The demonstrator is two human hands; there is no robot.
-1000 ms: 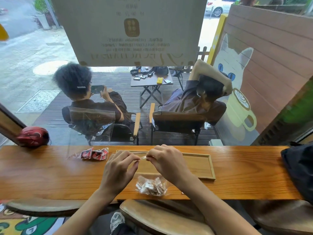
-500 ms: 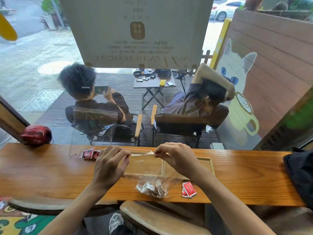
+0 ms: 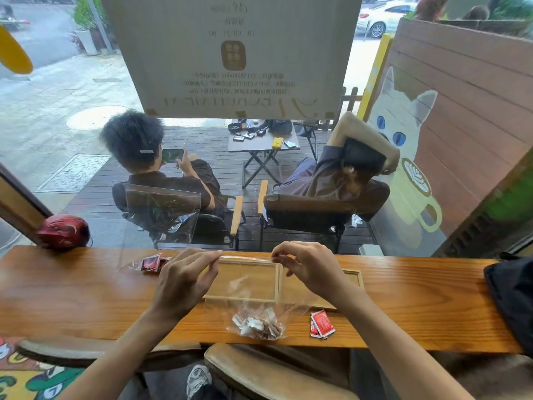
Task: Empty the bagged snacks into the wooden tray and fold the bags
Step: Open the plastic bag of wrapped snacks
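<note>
Bag one just getting opened, nothing in the tray yet

I've got both hands pinching the top edge of the clear bag [image 3: 259, 307]: left hand [image 3: 184, 281] and right hand [image 3: 310, 269] each clamp thumb and fingertips on its mouth, held over the wooden tray [image 3: 350, 277] mid-counter. Its pale snacks [image 3: 258, 324] sag by the counter's near edge. The second bag [image 3: 157, 226] leans on the window at the far edge, full, no folding done. One red packet [image 3: 321, 324] lies loose near the front edge.

Bare counter [image 3: 72, 298] lies open at the left; on the right, red packets [image 3: 321, 324] and a dark bag [image 3: 510, 298] crowd the way.
</note>
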